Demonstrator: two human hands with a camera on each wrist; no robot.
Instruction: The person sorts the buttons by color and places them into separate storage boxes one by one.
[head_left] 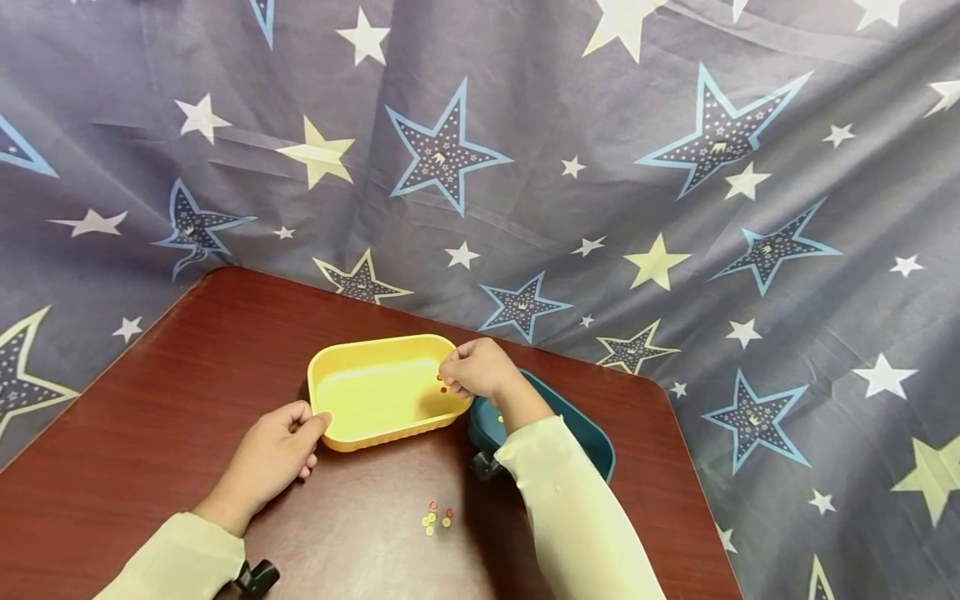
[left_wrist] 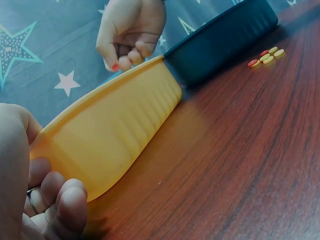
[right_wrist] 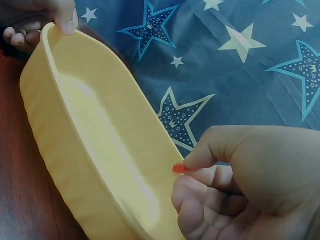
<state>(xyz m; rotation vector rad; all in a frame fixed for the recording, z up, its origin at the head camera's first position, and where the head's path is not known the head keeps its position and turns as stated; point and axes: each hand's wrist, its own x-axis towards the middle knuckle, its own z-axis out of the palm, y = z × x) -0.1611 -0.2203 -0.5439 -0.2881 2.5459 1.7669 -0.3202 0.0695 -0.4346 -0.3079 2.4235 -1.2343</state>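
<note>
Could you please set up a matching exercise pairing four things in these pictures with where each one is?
Things:
1. yellow tray
2. blue tray
3. red disc
4. heap of discs

Places:
A. pinched in the right hand
B. loose on the table, near the person
C. gripped at its corner by the left hand
D. partly hidden under the right forearm

Pairs: 1-C, 2-D, 3-A, 4-B
</note>
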